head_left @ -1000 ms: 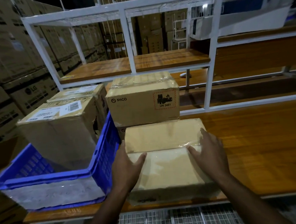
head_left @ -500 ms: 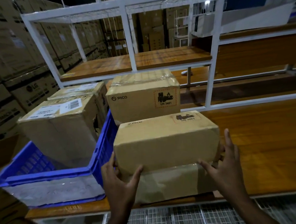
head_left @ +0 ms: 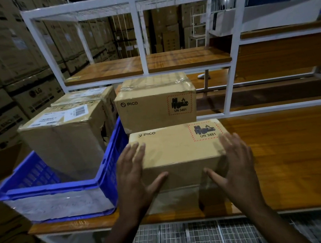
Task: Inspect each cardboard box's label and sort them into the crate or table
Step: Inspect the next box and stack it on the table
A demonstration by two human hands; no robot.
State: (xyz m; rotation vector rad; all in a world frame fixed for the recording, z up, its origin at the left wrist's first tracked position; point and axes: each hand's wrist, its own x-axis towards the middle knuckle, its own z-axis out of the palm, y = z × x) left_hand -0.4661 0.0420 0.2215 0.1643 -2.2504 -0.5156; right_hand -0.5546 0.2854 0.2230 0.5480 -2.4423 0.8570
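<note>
The box (head_left: 178, 150) sat at the near edge of the wooden table (head_left: 281, 151), just in front of a second box (head_left: 155, 104) of the same make and just beside the blue crate (head_left: 109, 162), with its printed side turned up so that the brand name and the red-bordered battery warning label (head_left: 205, 130) faced the camera. The left hand (head_left: 134, 171) lay flat against the box's left end, fingers straight and thumb spread across the near face; the right hand (head_left: 235, 165) did the same on the right end, its fingertips close to the label. Neither hand curled round anything, so the box looked pressed between two open palms rather than gripped. That was the main risk, as I judged it: smooth cardboard held only by side pressure could slip if lifted, and its near side stood close to the table edge, where a drop would fall to the wire grating (head_left: 200, 235) below. The crate already held two tall boxes (head_left: 66, 138), so little room showed inside; forcing this one in could jam it against the crate wall or tip a neighbour. The light was dim, and a label could be misread.
</note>
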